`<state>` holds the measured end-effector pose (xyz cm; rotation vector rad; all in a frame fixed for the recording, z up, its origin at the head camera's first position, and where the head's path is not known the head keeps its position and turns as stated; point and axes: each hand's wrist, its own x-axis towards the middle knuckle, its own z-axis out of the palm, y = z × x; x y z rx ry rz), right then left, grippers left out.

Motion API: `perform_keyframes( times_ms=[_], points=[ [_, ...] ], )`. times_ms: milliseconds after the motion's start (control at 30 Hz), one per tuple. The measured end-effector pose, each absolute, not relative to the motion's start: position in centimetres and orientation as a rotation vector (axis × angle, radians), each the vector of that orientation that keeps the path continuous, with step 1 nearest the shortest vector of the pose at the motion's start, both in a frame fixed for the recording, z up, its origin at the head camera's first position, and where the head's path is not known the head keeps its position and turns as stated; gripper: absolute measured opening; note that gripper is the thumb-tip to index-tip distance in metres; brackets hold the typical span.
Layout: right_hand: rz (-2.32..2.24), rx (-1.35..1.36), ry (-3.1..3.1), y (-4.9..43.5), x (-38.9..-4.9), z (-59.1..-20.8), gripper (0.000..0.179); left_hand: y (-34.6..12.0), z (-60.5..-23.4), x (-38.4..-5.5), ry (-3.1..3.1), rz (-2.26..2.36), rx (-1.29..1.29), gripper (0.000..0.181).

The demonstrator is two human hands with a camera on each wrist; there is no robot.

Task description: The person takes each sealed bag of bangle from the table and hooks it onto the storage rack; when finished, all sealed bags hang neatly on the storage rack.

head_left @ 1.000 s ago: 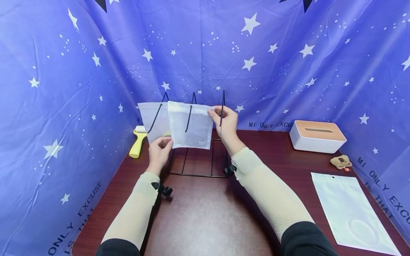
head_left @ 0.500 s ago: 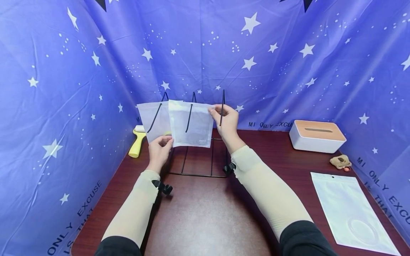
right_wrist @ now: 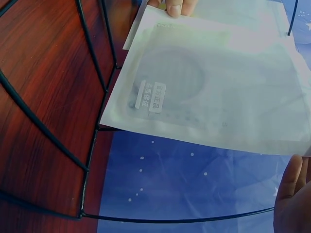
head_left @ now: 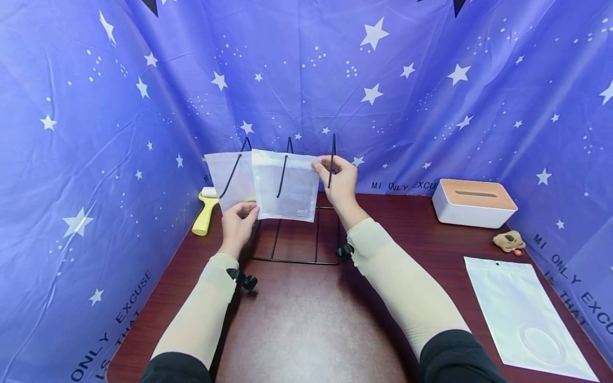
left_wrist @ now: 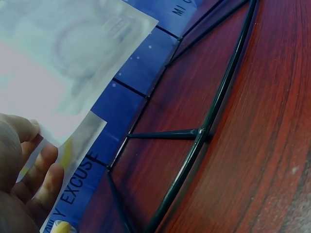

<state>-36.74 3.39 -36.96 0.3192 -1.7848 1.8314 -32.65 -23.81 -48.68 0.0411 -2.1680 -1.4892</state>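
We see the front bag [head_left: 300,186] on the middle hook [head_left: 282,175] of the wire rack [head_left: 316,242], toward the far side of the table [head_left: 311,319]. The hook seems to pass through the hole by its top edge, with the prong's free end on our side. Our left hand [head_left: 238,226] pinches the bag's lower left corner; our right hand [head_left: 342,183] pinches its upper right corner between thumb and fingers. The left bag [head_left: 243,183] hangs from the left hook [head_left: 231,176], partly behind the front one.

From here, the likeliest trouble is pulling the front bag nearer: nothing we can see caps the prong, so the hole could slide off its end. A sharp downward tug could tear the plastic around the hole. The right hook [head_left: 333,154] crosses in front of our right hand, so withdrawing carelessly could catch the fingers on it and jerk the rack, which looks light enough to tip or skid. We cannot tell whether hand and hook touch. Because the bags overlap, and our left hand lies right by the left bag, a sideways sweep might drag that one askew too.
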Motion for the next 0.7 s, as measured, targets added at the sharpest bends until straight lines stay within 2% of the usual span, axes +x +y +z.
perform_keyframes(
  times_ms=[700],
  points=[
    [1.815, 0.316, -1.814, 3.73, -36.48, -37.04, 0.021, -23.89, -48.52, -32.37, -2.150, -1.532, 0.007, 0.013]
  ],
)
